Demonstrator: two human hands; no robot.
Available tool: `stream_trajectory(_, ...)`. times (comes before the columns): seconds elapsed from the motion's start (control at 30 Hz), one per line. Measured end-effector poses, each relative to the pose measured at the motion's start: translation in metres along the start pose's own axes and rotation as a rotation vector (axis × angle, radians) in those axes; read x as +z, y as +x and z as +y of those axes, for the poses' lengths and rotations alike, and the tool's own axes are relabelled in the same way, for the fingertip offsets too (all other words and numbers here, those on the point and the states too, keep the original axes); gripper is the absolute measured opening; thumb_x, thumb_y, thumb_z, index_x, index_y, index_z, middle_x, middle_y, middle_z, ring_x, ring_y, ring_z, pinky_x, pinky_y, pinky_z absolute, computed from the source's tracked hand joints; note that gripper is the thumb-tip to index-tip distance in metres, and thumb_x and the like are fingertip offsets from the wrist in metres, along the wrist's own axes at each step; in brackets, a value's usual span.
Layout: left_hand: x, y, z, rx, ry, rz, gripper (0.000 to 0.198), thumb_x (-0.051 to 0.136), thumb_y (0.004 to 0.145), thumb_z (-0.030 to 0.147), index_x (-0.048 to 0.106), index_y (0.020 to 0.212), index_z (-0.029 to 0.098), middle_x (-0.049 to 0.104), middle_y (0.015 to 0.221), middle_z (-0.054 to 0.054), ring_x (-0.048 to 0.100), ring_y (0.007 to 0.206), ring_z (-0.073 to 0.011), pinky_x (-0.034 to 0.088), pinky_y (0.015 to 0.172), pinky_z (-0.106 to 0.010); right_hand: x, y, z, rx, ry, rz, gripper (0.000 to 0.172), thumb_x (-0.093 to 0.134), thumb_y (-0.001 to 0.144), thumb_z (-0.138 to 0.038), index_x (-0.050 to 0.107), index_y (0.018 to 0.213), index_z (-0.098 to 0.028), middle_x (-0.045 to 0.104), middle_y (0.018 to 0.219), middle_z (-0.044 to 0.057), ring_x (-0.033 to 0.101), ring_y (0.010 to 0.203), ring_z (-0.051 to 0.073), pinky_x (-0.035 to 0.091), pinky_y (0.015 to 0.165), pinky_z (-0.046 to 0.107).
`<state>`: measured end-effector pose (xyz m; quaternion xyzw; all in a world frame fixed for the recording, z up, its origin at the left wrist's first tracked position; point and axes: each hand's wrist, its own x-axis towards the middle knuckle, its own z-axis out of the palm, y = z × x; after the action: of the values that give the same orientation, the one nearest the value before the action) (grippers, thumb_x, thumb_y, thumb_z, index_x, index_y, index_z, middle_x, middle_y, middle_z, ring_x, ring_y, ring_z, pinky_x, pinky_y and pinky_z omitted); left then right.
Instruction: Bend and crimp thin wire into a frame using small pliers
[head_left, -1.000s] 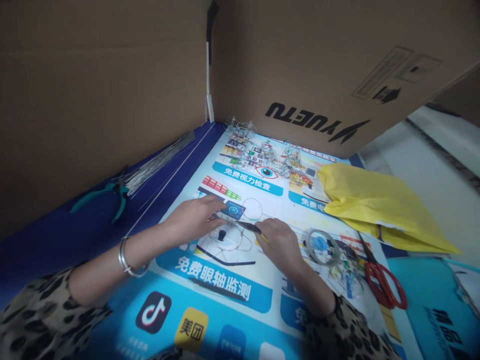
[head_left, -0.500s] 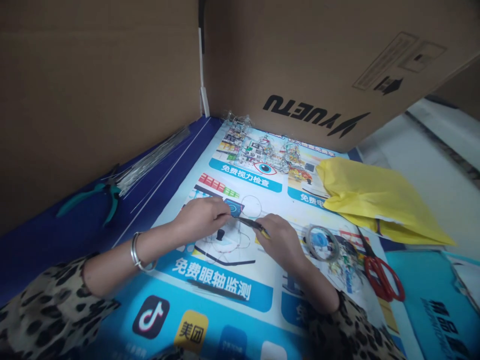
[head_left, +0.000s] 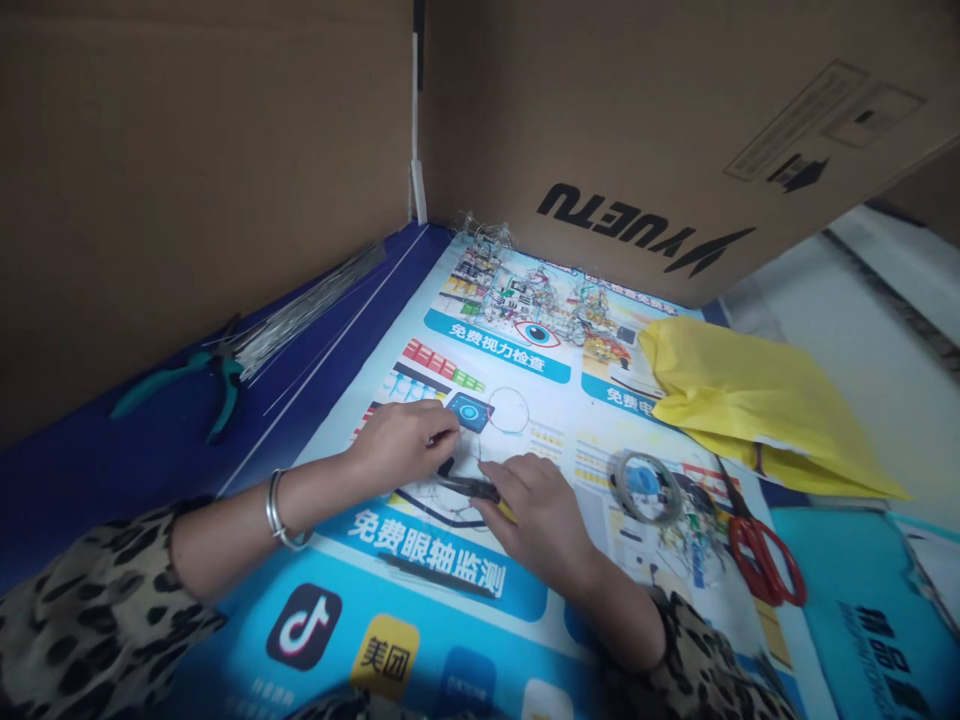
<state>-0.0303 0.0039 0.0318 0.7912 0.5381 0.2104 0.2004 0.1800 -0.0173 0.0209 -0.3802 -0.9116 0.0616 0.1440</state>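
Over the printed sheet, my left hand (head_left: 409,440) is closed in a pinch on a thin wire (head_left: 470,440). Part of that wire shows faintly between my two hands. My right hand (head_left: 536,505) is closed around slim dark tweezers (head_left: 466,487) with a bit of yellow on them. The tweezers lie low in the grip, pointing left, beneath the left fingertips. My right index finger is close to the wire; I cannot tell whether it touches. A thin wire ring (head_left: 509,410) lies on the sheet just beyond my hands.
Teal-handled pliers (head_left: 217,385) and a bundle of straight wires (head_left: 307,300) lie at the left. Tangled wire pieces (head_left: 540,290) sit at the back. On the right are a tape roll (head_left: 646,487), red scissors (head_left: 765,560) and a yellow bag (head_left: 765,400). Cardboard walls (head_left: 637,110) stand behind.
My right hand has moved down and slightly left, and the tweezers have dropped away from the left fingertips to point left below them. My left hand has hardly moved.
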Motion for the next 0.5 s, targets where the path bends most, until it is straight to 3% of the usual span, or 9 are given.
stream_trajectory(0.5,0.0087,-0.0010,-0.0048,0.125,0.104,0.106,0.018,0.047,0.079,0.017,0.063,0.073,0.018,0.065,0.070,0.000,0.059,0.065,-0.0129,0.038,0.054,-0.022,0.0049,0.0021,-0.0011,-0.011,-0.036,-0.104,0.036,0.051,0.084,-0.033,0.053,0.116,-0.018,0.058,0.085,0.006,0.048,0.080,0.020,0.034,0.072,0.033)
